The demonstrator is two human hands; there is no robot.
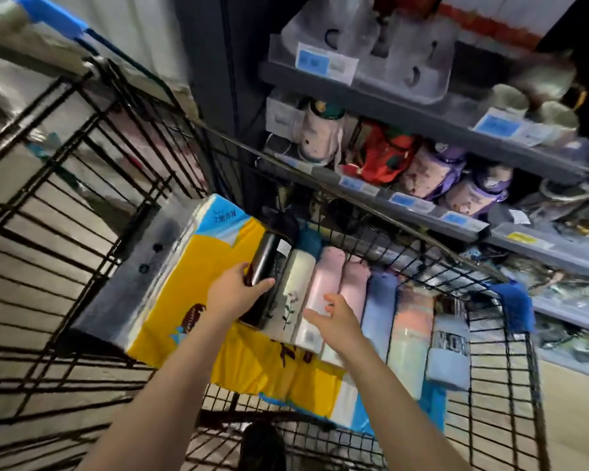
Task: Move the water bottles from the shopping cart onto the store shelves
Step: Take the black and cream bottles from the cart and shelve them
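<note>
Several water bottles lie side by side in the black wire shopping cart (510,351): a black bottle (264,258), a white flowered bottle (295,283), two pink bottles (322,283), a blue bottle (380,311), a peach-and-mint bottle (410,338) and a clear bottle with a blue sleeve (447,345). My left hand (233,294) grips the lower end of the black bottle. Over the near pink bottle hovers my right hand (337,321), fingers spread and holding nothing. The store shelves (422,120) rise just behind the cart.
A yellow-and-blue pack of tissue paper (198,273) fills the cart's left and bottom under the bottles. The shelves hold cups, patterned bottles (429,171) and clear bins with blue price tags (498,125). The cart handle with blue ends (48,15) is at the top left.
</note>
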